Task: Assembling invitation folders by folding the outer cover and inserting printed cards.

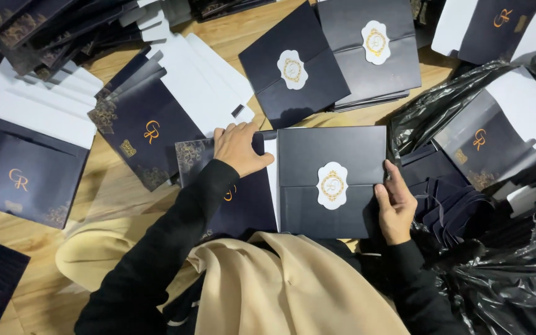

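Note:
A dark navy folded card [336,155] with a white and gold scalloped seal [332,185] lies in front of me, half inside a dark envelope [243,201] with gold lettering. My right hand [396,208] grips the card's right edge, thumb on top. My left hand [237,147] presses down flat on the envelope's upper left part, beside the card's left end. Both sleeves are black.
Sealed navy cards lie stacked at the top middle [296,68] and top right [373,46]. Open envelopes with white flaps spread at the left [29,167] and upper left [156,118]. Black plastic bags [504,279] with more envelopes fill the right. Beige cloth [280,285] covers my lap on a wooden floor [103,186].

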